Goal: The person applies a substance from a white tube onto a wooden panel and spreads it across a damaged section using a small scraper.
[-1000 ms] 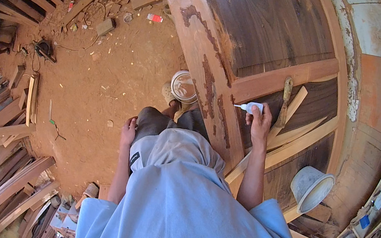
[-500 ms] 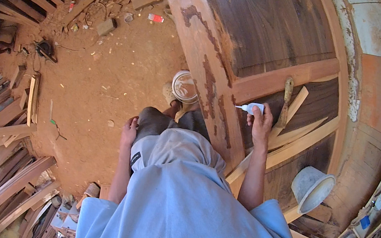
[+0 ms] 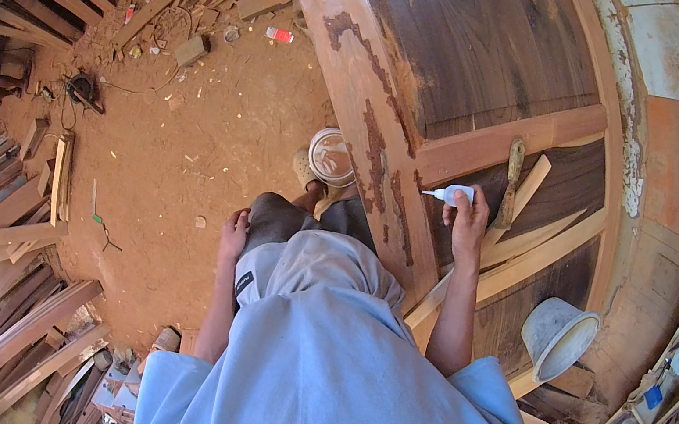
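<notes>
My right hand (image 3: 469, 224) is closed round a small white squeeze bottle (image 3: 457, 196). The bottle's thin nozzle points left, over the edge of a wooden door panel's frame (image 3: 400, 191). Dark wet-looking patches (image 3: 374, 142) run along that frame piece. Against my thigh lies my left hand (image 3: 235, 234), its fingers loosely extended and holding nothing I can see. Close to the right hand, a brush-like tool with a worn wooden handle (image 3: 513, 173) rests on the panel beside light wood strips (image 3: 530, 189).
A white bucket (image 3: 331, 156) stands by my foot, under the panel's edge. At the right, a grey tub (image 3: 557, 340) sits on the panel's near end. Stacked wood pieces (image 3: 29, 323) line the left side, with offcuts (image 3: 262, 0) heaped at the far side.
Almost nothing differs; the whole view has shifted very slightly. My right hand keeps the bottle at the same spot over the frame, and the left stays on my thigh.
</notes>
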### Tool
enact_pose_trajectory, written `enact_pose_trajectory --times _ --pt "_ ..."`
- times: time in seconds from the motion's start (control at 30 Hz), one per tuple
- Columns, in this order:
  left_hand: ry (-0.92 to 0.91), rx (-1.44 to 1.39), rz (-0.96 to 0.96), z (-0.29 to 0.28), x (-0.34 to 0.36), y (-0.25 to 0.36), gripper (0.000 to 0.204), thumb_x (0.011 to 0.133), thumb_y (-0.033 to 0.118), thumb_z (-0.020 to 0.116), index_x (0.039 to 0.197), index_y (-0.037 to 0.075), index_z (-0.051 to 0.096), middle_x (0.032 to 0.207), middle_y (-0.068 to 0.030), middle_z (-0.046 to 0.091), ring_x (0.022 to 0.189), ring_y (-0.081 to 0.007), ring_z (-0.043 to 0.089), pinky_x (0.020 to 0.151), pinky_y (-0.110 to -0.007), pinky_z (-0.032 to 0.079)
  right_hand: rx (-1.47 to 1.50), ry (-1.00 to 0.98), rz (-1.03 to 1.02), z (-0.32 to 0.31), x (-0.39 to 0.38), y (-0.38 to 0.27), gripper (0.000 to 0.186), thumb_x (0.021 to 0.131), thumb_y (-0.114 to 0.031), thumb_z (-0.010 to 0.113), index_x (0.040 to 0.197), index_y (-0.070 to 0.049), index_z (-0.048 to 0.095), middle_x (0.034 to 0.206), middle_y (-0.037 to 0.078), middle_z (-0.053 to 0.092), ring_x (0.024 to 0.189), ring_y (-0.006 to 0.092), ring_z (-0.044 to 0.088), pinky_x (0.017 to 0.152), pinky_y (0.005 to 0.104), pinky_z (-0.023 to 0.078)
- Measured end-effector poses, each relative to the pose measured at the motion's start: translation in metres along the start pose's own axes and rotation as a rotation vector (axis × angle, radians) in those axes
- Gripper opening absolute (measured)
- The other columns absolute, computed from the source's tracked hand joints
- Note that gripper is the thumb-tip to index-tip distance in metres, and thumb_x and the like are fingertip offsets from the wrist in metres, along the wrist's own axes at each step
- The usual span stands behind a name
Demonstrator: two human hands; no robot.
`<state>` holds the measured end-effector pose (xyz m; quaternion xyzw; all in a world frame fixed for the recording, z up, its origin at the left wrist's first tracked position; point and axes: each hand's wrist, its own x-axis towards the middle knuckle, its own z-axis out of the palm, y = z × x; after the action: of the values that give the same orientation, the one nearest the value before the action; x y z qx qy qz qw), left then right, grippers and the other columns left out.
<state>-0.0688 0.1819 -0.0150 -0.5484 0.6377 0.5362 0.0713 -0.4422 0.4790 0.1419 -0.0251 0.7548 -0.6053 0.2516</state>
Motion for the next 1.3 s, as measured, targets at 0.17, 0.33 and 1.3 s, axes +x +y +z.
enact_pose_trajectory --times 0.17,0.33,1.3 --pt "-0.003 -0.02 0.005 0.0 0.007 -0.013 0.041 0.101 0.034 0.046 0.123 0.005 0.063 0.109 -0.0155 0.069 0.096 -0.0228 0.065 0.085 -0.036 0.051 0.12 0.045 -0.021 0.009 0.009 -0.01 0.023 0.098 -0.026 0.057 0.092 -0.004 0.056 0.072 0.003 0.058 0.056 0.0094 0.053 0.047 0.0242 0.042" --pt "-0.01 -0.026 0.036 0.001 0.007 -0.011 0.042 0.101 0.034 0.046 0.123 0.003 0.063 0.108 -0.0158 0.068 0.094 -0.0225 0.065 0.085 -0.036 0.051 0.142 0.017 0.001 0.019 0.021 -0.017 0.023 0.1 -0.025 0.055 0.099 -0.003 0.056 0.077 0.004 0.058 0.061 0.0102 0.052 0.053 0.0245 0.043" --pt "-0.032 -0.049 -0.053 -0.002 0.003 -0.01 0.043 0.103 0.037 0.045 0.127 0.004 0.06 0.117 -0.0137 0.066 0.098 -0.0227 0.065 0.079 -0.035 0.052 -0.006 -0.002 -0.052 0.025 0.029 -0.009 0.023 0.098 -0.027 0.059 0.094 -0.005 0.057 0.071 0.001 0.059 0.059 0.0071 0.053 0.053 0.0222 0.042"
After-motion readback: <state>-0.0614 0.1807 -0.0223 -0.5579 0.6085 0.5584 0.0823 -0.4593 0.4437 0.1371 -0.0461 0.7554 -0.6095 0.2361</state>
